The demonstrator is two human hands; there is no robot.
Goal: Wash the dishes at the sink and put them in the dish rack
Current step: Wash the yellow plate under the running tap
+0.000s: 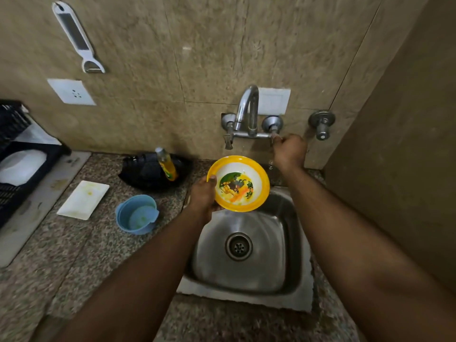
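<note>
My left hand (203, 193) grips the left rim of a yellow-rimmed bowl (240, 180) with a cartoon picture inside, holding it tilted over the back of the steel sink (269, 267). My right hand (290, 150) is closed on the right tap handle (273, 131) of the wall faucet (248, 107). No water stream is visible. On the counter to the left lie a soiled white rectangular plate (84, 199) and a blue cup (137, 214). The black dish rack (14, 191) stands at the far left with a white dish (21, 166) in it.
A yellow dish-soap bottle (167, 164) leans in a black holder (148, 172) behind the counter. A grater (75, 35) hangs on the tiled wall above a socket (71, 92). A second valve (322, 124) sticks out right of the faucet. A side wall (399, 144) closes the right.
</note>
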